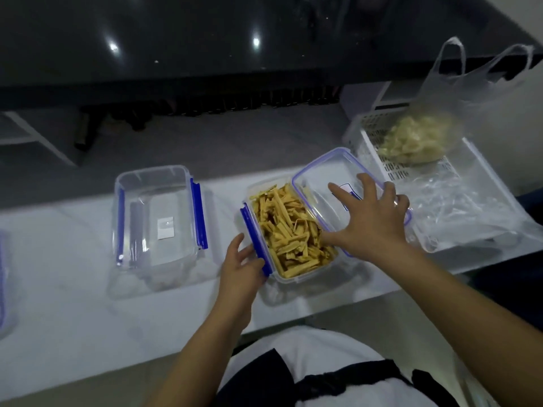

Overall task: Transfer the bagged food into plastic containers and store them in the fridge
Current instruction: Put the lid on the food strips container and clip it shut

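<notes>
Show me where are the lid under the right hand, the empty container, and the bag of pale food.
lid (323,174), head view, on its clear top panel.
empty container (160,201), head view, on its clear bottom.
bag of pale food (420,139), head view, on the food inside.

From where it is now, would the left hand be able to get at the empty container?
Probably yes. The left hand rests at the blue clip of the filled container, and the empty container sits just to its left on the same table, with nothing between them.
</notes>
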A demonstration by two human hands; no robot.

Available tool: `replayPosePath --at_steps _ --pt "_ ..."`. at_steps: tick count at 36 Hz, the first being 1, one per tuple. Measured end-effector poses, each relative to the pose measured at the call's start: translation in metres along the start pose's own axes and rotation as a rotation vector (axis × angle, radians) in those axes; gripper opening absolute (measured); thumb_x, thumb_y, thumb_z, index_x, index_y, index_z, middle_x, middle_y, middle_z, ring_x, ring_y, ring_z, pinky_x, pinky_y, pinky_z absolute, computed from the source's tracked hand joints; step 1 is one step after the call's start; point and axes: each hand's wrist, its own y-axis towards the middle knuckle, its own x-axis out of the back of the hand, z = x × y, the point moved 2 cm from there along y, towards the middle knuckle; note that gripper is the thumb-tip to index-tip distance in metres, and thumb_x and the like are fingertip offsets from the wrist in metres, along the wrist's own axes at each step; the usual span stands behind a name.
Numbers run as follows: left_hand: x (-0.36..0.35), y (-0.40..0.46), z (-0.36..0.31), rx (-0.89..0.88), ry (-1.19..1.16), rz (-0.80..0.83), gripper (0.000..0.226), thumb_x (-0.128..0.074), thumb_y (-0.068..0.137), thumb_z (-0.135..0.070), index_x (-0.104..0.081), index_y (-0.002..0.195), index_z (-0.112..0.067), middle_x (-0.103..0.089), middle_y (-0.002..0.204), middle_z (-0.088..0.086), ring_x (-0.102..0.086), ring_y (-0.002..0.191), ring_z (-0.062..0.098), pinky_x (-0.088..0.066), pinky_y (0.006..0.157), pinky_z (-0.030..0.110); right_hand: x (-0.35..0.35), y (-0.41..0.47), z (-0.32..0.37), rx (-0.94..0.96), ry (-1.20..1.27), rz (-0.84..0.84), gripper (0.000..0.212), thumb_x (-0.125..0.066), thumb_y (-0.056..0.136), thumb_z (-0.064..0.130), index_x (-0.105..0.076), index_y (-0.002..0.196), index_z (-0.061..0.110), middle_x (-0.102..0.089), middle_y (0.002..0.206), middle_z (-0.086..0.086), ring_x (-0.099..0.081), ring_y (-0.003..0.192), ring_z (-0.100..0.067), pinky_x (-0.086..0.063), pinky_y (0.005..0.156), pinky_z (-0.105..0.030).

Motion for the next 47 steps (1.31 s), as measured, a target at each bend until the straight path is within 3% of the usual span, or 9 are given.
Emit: replayPosePath --at_steps 6,11,14,16,25,30,38,43,47 --pt "0.002 0.003 0.001 0.038 -0.069 0.058 0.059 -0.051 0.095 0.011 -0.046 0.145 -0.020 -0.075 0.115 0.006 -0.074 0.094 0.020 -0.056 0.059 0.023 0.011 0.002 -0.004 -0.006 0.062 -0.013 0.100 -0.063 0.062 0.083 -0.022 0.148 0.055 -0.011 0.162 0.001 -0.015 0.143 -0.043 -0.019 0.112 -0.055" --pt "0.008 0.012 0.005 0.063 -0.043 0.039 0.064 -0.047 0.095 0.014 -0.047 0.145 -0.027 -0.073 0.116 0.006 -0.073 0.102 0.025 -0.062 0.076 0.038 0.022 -0.017 -0.015 -0.011 0.323 0.098 0.097 -0.072 0.057 0.078 -0.034 0.144 0.057 -0.019 0.157 0.007 -0.027 0.139 -0.034 -0.025 0.109 -0.052" --pt "0.011 0.015 0.004 0.069 -0.016 0.027 0.062 -0.047 0.096 0.012 -0.047 0.144 -0.029 -0.075 0.110 0.004 -0.075 0.098 0.024 -0.063 0.078 0.041 0.017 -0.042 -0.009 0.067 0.242 0.181 0.106 -0.052 0.044 0.091 -0.030 0.143 0.061 -0.017 0.155 0.011 -0.026 0.139 -0.031 -0.023 0.110 -0.050" --pt "0.012 0.017 0.003 0.075 -0.016 0.029 0.061 -0.048 0.096 0.012 -0.048 0.143 -0.028 -0.077 0.105 0.004 -0.076 0.093 0.023 -0.063 0.074 0.038 0.013 -0.054 -0.001 0.093 0.223 0.182 0.107 -0.043 0.042 0.090 -0.026 0.143 0.062 -0.015 0.155 0.011 -0.024 0.140 -0.032 -0.021 0.112 -0.050" --pt "0.011 0.018 0.000 0.081 0.022 0.021 0.061 -0.052 0.095 0.010 -0.049 0.143 -0.029 -0.075 0.109 0.010 -0.075 0.092 0.027 -0.062 0.066 0.035 -0.004 -0.029 0.046 0.119 0.175 0.153 0.102 -0.053 0.053 0.079 -0.024 0.147 0.052 -0.012 0.159 0.005 -0.012 0.143 -0.043 -0.016 0.114 -0.058" --pt "0.013 0.019 0.001 0.074 0.008 0.041 0.060 -0.050 0.095 0.011 -0.049 0.141 -0.029 -0.075 0.108 0.010 -0.076 0.092 0.027 -0.062 0.066 0.034 -0.004 -0.040 0.028 0.086 0.338 0.096 0.103 -0.047 0.048 0.084 -0.028 0.145 0.056 -0.013 0.157 0.012 -0.016 0.143 -0.034 -0.017 0.115 -0.052" --pt "0.009 0.024 0.004 0.132 -0.070 0.110 0.066 -0.050 0.093 0.015 -0.044 0.145 -0.026 -0.070 0.119 0.015 -0.073 0.099 0.033 -0.063 0.078 0.050 -0.004 -0.111 -0.019 0.007 0.484 0.008 0.093 -0.056 0.049 0.081 -0.034 0.138 0.065 -0.023 0.150 0.019 -0.025 0.140 -0.019 -0.024 0.114 -0.053" --pt "0.002 0.022 0.001 0.094 -0.065 0.160 0.065 -0.056 0.092 0.011 -0.044 0.144 -0.025 -0.072 0.117 0.009 -0.074 0.096 0.034 -0.059 0.086 0.056 -0.016 -0.136 -0.023 -0.032 0.498 0.009 0.093 -0.061 0.048 0.079 -0.031 0.136 0.069 -0.026 0.148 0.020 -0.029 0.138 -0.017 -0.030 0.111 -0.055" --pt "0.000 0.025 0.002 0.102 -0.072 0.198 0.064 -0.059 0.092 0.008 -0.043 0.143 -0.027 -0.070 0.116 0.007 -0.076 0.093 0.029 -0.062 0.081 0.050 -0.036 -0.139 -0.018 -0.036 0.453 0.045 0.093 -0.060 0.050 0.081 -0.037 0.139 0.062 -0.026 0.150 0.015 -0.031 0.138 -0.022 -0.029 0.111 -0.053"
